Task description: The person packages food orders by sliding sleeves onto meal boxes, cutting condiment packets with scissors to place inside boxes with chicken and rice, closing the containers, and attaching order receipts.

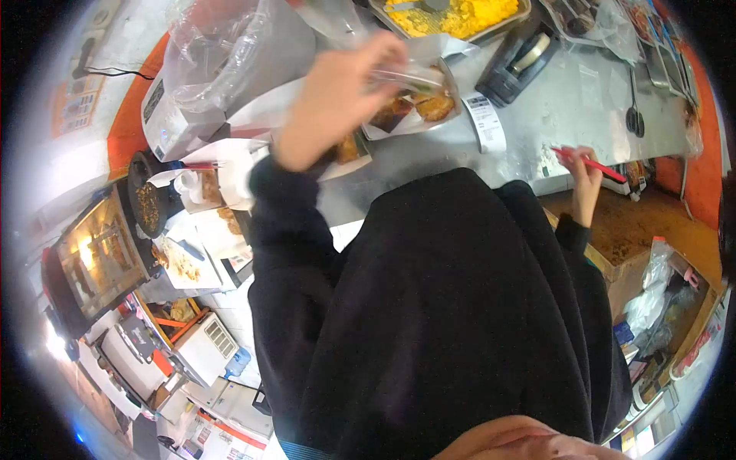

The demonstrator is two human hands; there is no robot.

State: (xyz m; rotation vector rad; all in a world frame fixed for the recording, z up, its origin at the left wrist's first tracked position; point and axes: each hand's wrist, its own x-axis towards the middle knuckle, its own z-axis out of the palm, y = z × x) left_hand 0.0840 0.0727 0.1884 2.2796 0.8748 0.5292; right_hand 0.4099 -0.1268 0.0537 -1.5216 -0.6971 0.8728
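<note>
My left hand (337,100), blurred by motion, is closed on a small clear plastic packet (418,77) above a white takeaway box. Inside the open box (414,130) lie browned, fried-looking pieces of food (435,106); the hand and packet hide part of them. Another food box (353,153) shows partly beneath my left wrist. Off to the right, my right hand (583,175) grips a red pen (606,169) near the counter's edge. A printed receipt (486,123) lies on the metal counter (437,153) between my hands.
A black tape dispenser (517,65) stands behind the receipt. Farther back is a tray of yellow food (491,11). Scissors (635,119) lie to the right. Clear plastic bags (218,54) and a cutting board (184,253) are on the left.
</note>
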